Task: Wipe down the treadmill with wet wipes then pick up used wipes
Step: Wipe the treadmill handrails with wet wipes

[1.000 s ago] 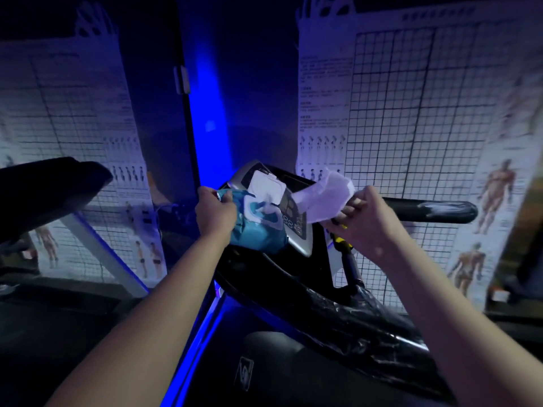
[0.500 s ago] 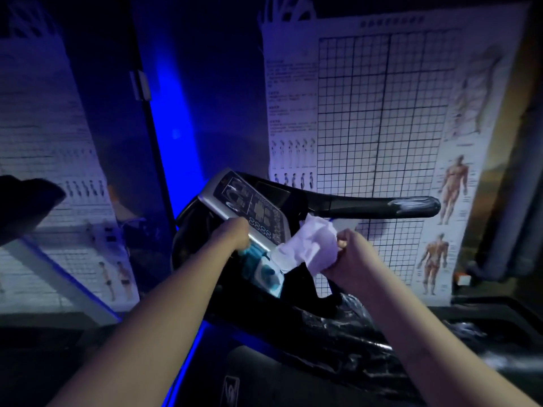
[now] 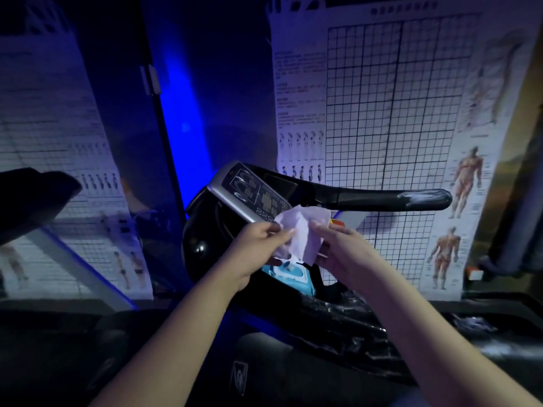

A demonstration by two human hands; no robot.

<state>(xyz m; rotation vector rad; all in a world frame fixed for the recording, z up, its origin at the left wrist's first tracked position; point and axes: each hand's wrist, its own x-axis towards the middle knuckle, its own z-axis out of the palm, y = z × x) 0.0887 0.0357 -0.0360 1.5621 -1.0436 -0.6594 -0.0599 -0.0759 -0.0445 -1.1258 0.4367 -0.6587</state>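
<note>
Barely started, by the look of things. Holding a thin, crumpled white wet wipe (image 3: pixel 302 235) up between both hands, just below the lower edge of the silver-framed black treadmill console (image 3: pixel 252 195) and directly above the soft teal wipes pack (image 3: pixel 289 274) with its white lid. Pinching the wipe's left edge with the left hand (image 3: pixel 255 248), thumb and fingers (image 3: pixel 283 237) closed on the sheet. Pinching the right edge with the right hand (image 3: pixel 340 254), fingers (image 3: pixel 318 227) likewise clamped on it. Seemingly spreading the sheet flat ahead of a first pass. Under the hands and partly hidden by them, lodged in the glossy black moulded housing (image 3: pixel 199 248) beneath the console: the pack.

No clear trace of wiping on the console or on the long black padded handlebar (image 3: pixel 382 197) stretching off to the right, though far too dim and blue-lit to judge wet streaks. No used wipes in sight anywhere. Probably left to do: nearly all of it, meaning wiping console, handlebar and the rest, then gathering the spent sheets.
</note>
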